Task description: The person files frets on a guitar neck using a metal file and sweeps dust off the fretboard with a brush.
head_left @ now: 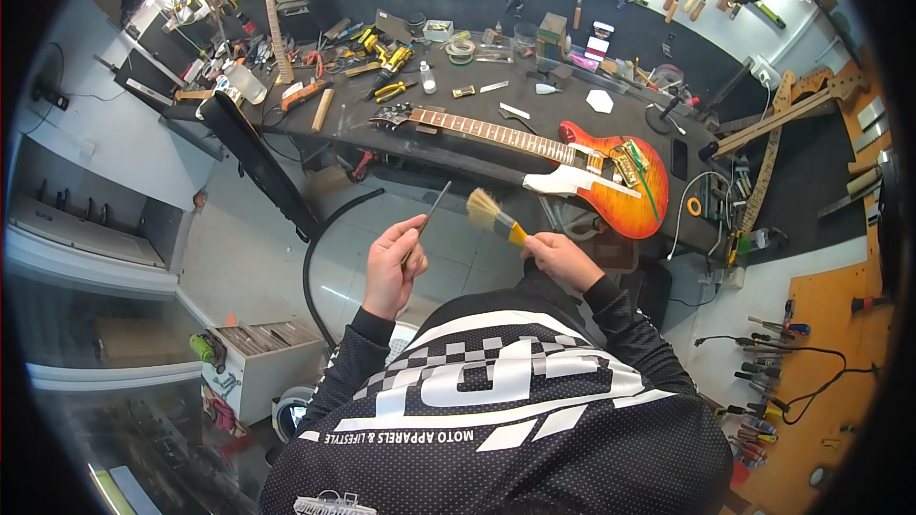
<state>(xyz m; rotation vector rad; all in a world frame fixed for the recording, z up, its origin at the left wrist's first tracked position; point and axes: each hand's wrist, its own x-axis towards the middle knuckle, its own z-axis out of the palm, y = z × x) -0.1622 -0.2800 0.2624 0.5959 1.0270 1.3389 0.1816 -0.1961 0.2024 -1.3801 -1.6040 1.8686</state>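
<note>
Near the middle of the head view, my left hand [394, 265] is closed round a thin dark rod-like tool [436, 206], its tip pointing up and to the right. My right hand [563, 259] grips the yellow handle of a brush [495, 216], whose pale bristles point up and left. The brush and the thin tool are close together but apart. Beyond both hands, a red and orange sunburst electric guitar [630, 210] lies on the dark workbench [382, 139], its neck toward the left.
Pliers [390, 92], a yellow drill [389, 64], a small white bottle [427, 77] and tape rolls [460, 48] lie on the bench. A long black case [256, 164] leans at the left. Screwdrivers [760, 372] hang at the lower right.
</note>
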